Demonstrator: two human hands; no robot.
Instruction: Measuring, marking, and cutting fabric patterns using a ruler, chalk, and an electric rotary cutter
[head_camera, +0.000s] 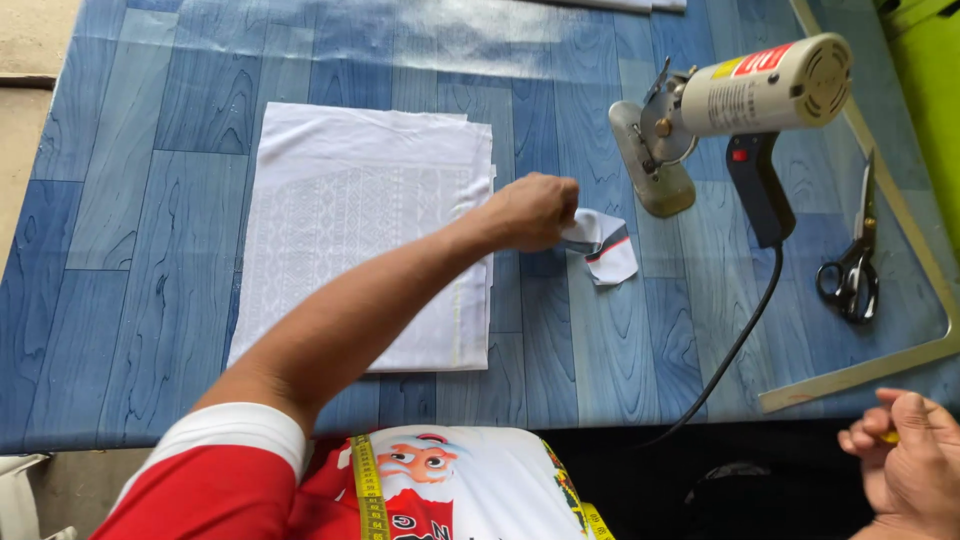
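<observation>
From the head camera, the person's left hand (533, 210) is stretched out across a blue wood-grain table cover (140, 220), its fingers closed on a small cloth scrap (605, 250) that is white with grey and red edging. The scrap lies on the cover just right of the folded white fabric (370, 235), and part of it disappears under the knuckles. The forearm crosses the lower right corner of that fabric, which lies flat as a neat stack with a faint woven pattern in its middle.

Further right of the fabric, past the scrap, stands an electric rotary cloth cutter (720, 120) with a cream motor housing, a round blade, a flat base plate and a blue handle. Its black power cord (735, 345) trails from the handle down to the near edge of the table. Right of the cutter lies a pair of black-handled scissors (855, 265), blades pointing away from the person, just inside a large wooden square ruler (870, 370) that runs along the table's right side and bends back toward the cord.

The right hand (905, 460) hovers off the table, well below the scissors, loosely curled with a small yellow thing (889, 437) pinched between the fingers; what it is cannot be made out. A yellow measuring tape (368, 490) hangs over the person's red and white shirt.
</observation>
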